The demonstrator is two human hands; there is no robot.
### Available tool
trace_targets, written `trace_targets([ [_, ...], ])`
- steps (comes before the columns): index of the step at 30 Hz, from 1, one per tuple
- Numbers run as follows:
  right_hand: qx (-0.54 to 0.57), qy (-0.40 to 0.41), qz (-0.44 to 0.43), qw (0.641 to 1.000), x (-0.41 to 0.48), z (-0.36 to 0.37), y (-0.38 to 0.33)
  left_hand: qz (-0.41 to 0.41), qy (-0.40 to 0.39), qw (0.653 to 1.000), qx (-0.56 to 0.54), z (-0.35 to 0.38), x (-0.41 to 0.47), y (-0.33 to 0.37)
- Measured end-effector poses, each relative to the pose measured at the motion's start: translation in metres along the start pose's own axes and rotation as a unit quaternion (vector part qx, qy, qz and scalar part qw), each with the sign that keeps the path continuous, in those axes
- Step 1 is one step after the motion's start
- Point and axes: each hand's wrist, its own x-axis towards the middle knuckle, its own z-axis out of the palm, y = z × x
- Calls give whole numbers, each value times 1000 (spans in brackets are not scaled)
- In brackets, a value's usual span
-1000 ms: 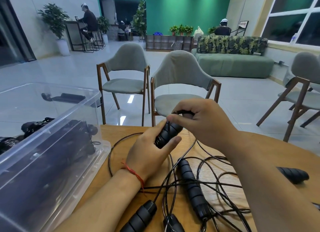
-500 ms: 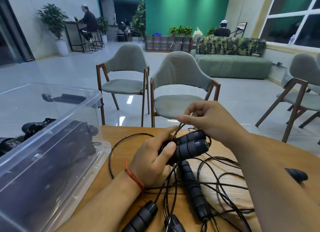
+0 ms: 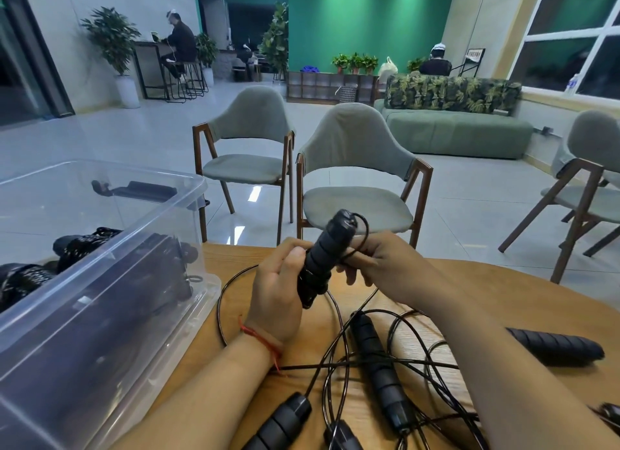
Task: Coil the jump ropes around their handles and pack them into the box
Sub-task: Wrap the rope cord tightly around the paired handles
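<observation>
Left hand (image 3: pixel 278 295): fingers and thumb curled round the held handle (image 3: pixel 323 251), gripping its lower half. The handle is black, ribbed and tilted, top end up and to the far right. I cannot tell whether a second handle lies behind it.

Right hand (image 3: pixel 379 263): just right of the handle, fingers curled, pinching the black cord (image 3: pixel 364 226). The cord loops from the handle's top end down to these fingers. Both hands are above the far edge of the wooden table (image 3: pixel 486 282), between the box and the loose ropes.

Red string (image 3: pixel 260 336): on the left wrist.

Loose handles on the table, near side, in tangled cord:
- centre handle (image 3: pixel 379 365), whole
- near-left handle (image 3: pixel 278 426), whole
- right handle (image 3: pixel 557 345), whole
- 2 more, cut off at the bottom and right edges

Clear plastic box (image 3: pixel 188 181): 1, at left, touching the table. It holds dark coiled ropes (image 3: pixel 84 245); the count is not readable.

Grey chairs (image 3: pixel 355 168): 3, beyond the table.
</observation>
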Motion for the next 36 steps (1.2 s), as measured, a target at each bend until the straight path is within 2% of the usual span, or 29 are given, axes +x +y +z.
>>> trace_targets([
  [3,-51,-11,-28,998,-1,-1,0,-74,70,992,-75,-3,6,-5],
  [7,-77,36,-62,994,1,-3,4,-132,130,962,-199,-4,15,-6],
  [13,-198,37,-78,976,-1,-2,-3,-182,165,945,-214,-4,20,-8],
  [17,-242,42,-101,964,-2,0,-10,-177,162,941,-239,-4,21,-7],
  [24,-239,108,-75,962,-2,-2,-11,-165,141,958,-186,-6,20,-11],
  [32,-231,88,-124,961,-8,2,-33,-163,187,962,-110,-2,19,-9],
  [36,-254,85,-122,956,-11,4,-41,-143,184,971,-62,-4,19,-9],
])
